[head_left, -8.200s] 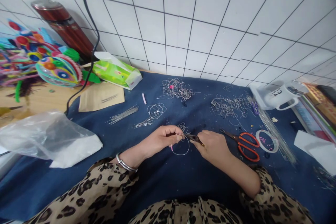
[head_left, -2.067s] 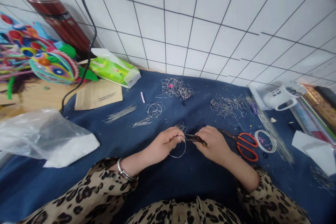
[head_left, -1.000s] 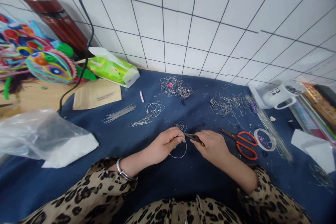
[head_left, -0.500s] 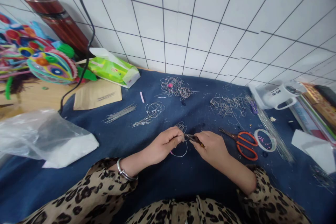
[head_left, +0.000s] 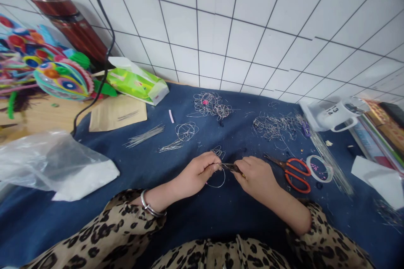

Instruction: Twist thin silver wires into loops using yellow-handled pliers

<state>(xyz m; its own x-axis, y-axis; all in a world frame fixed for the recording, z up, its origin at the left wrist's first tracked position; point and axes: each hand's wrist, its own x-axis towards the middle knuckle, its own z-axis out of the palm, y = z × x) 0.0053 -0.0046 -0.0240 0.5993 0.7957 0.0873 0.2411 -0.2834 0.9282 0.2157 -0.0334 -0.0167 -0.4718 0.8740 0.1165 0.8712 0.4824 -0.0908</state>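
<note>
My left hand (head_left: pixel 197 173) pinches a thin silver wire ring (head_left: pixel 217 180) at its top, fingers closed on it. Close beside it, my right hand (head_left: pixel 256 174) grips small dark pliers (head_left: pixel 232 167) whose tip meets the wire at my left fingertips. Both hands rest low over the dark blue cloth (head_left: pixel 176 214) near its front middle. A small tangle of bent wire (head_left: pixel 217 151) lies just behind my hands.
Red-handled scissors (head_left: pixel 289 171) and a tape ring (head_left: pixel 321 169) lie right of my right hand. Wire heaps (head_left: pixel 212 106) (head_left: pixel 274 126), straight wire pieces (head_left: pixel 145 135), a white mug (head_left: pixel 338 114), a green packet (head_left: pixel 136 82), a plastic bag (head_left: pixel 53 164) and colourful ornaments (head_left: pixel 61 80) surround the cloth.
The hands stay in the same place over the cloth. The pliers and wire ring shift only slightly as the right hand works at the ring's top.
</note>
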